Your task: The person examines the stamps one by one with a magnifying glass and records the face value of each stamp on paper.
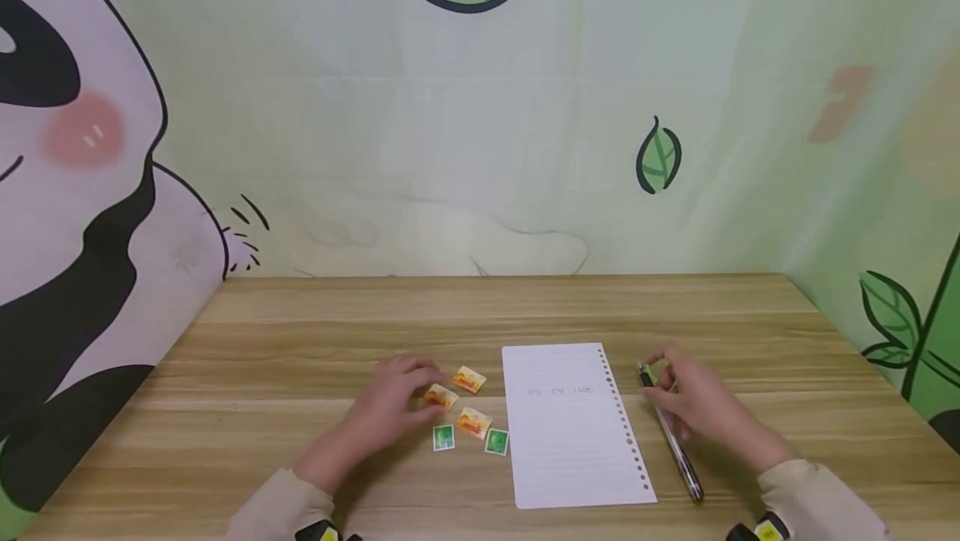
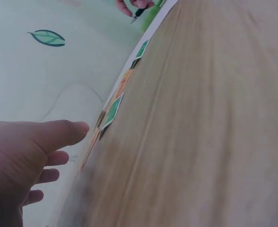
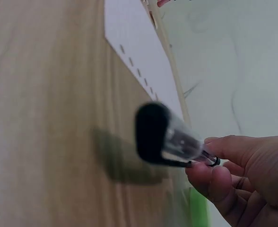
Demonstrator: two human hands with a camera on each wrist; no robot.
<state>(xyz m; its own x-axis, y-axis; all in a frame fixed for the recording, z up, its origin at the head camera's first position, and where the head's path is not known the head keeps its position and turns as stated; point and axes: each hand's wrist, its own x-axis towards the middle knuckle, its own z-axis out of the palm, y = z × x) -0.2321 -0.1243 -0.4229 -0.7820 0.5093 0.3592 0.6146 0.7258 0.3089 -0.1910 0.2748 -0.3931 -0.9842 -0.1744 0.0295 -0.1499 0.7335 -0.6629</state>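
Left hand [image 1: 393,403] of the person lies well left of the sheet of paper [image 1: 577,449], grasping nothing, its thumb straight and its other fingers loosely bent. Right by its fingertips, left of the paper's far half, is an orange sticker [image 1: 440,397]; whether they touch is unclear. Also left of the paper, level with its middle, lies a green sticker [image 1: 443,438]. Closer to the paper are a second orange sticker [image 1: 469,380], beside its far half, and a third orange sticker [image 1: 474,423], level with its middle. A second green sticker [image 1: 497,441] sits right at the paper's left edge. The paper itself lies flat on the worktop [image 1: 360,316], a short line of handwriting [image 1: 561,391] across its far half and holes [image 1: 628,441] down its right edge. Just right of the paper is a black and clear pen [image 1: 678,453], slanting nearly along that edge. Right hand [image 1: 693,399], further right of the paper, pinches the pen near its far, pointed end.
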